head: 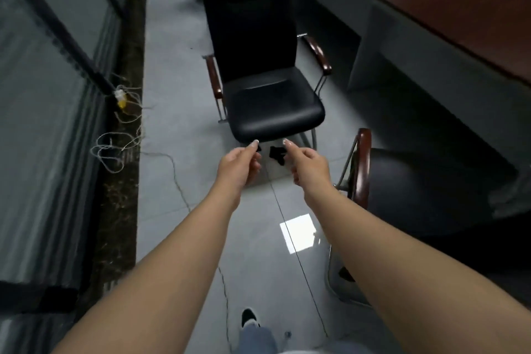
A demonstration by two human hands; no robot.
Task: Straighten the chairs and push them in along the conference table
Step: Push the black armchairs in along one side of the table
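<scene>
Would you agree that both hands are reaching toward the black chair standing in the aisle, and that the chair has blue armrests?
Not quite: the head view shows the black chair has reddish-brown wooden armrests, not blue. The left hand and right hand are indeed reaching toward it.

Your glossy grey floor (178, 112) carries two black chairs — one ahead (273, 106), one right (416, 190). Loose white wire (115, 149) trails left.

A single wide-angle view from a camera worn on the person's head, tilted forward and steeply down at the floor (178, 112). Both forearms run up from the bottom edge at 6 o'clock toward centre. A black chair (273, 103) stands close ahead, toward 12 o'clock. The conference table (448, 8) edge crosses the 2 o'clock corner.
</scene>
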